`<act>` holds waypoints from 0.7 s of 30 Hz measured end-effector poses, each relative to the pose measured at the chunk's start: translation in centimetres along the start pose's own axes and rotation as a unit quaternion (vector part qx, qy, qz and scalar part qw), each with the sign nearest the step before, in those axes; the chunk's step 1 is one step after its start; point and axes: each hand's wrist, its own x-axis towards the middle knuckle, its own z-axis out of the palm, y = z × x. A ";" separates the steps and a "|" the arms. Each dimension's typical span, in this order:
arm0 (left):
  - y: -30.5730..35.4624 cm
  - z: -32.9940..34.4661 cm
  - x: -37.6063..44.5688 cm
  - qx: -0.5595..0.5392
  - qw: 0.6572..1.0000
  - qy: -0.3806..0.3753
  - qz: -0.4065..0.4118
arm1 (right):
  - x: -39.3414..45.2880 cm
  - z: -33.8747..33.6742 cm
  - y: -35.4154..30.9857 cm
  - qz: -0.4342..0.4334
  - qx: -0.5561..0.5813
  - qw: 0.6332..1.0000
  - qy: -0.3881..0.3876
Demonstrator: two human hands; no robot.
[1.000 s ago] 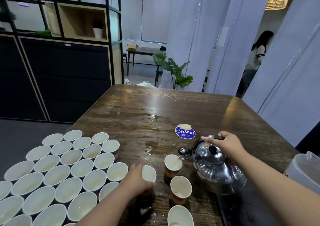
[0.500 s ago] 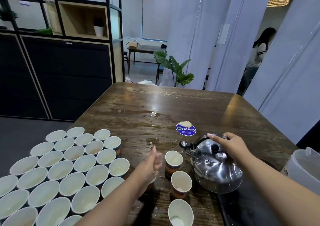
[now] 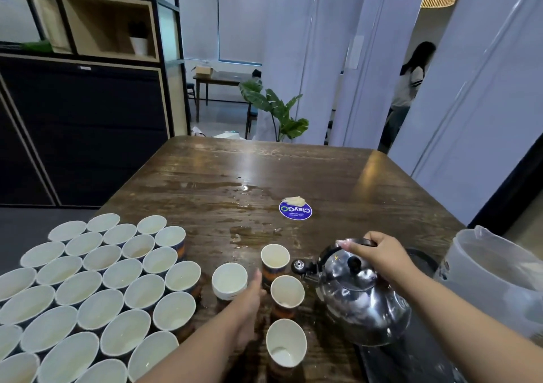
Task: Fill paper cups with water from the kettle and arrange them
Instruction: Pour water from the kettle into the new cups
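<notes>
Several paper cups [image 3: 97, 288] stand packed together on the left of the wooden table [image 3: 293, 171]. One cup [image 3: 229, 279] stands just right of that group, and my left hand [image 3: 249, 303] lies against its right side with the fingers straight. Three more cups stand in a column: a far cup [image 3: 274, 257], a middle cup [image 3: 287, 293] and a near cup [image 3: 286, 343]. My right hand [image 3: 379, 253] grips the black handle of the steel kettle [image 3: 361, 303]. The kettle's spout [image 3: 298, 265] points at the far cup.
A black tray [image 3: 411, 359] lies under the kettle. A translucent plastic jug [image 3: 493, 279] stands at the right edge. A blue round sticker [image 3: 295, 209] and spilled water [image 3: 244, 188] mark the table's middle. A person [image 3: 411, 83] stands far behind.
My left hand has let go of the cup it gripped, and that cup now stands beside the group. My right hand still holds the kettle's handle in about the same place.
</notes>
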 end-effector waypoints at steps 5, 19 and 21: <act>-0.8 0.7 -0.2 -0.009 1.000 -0.019 -0.004 | -1.1 0.2 0.1 0.018 -0.004 1.000 -0.011; -1.4 0.9 0.9 -0.079 0.997 -0.020 0.010 | -2.2 -0.9 0.2 0.022 -0.017 1.000 -0.002; -1.4 1.0 1.0 -0.080 0.997 -0.017 0.010 | -2.3 -0.8 -0.1 0.021 -0.009 1.000 -0.003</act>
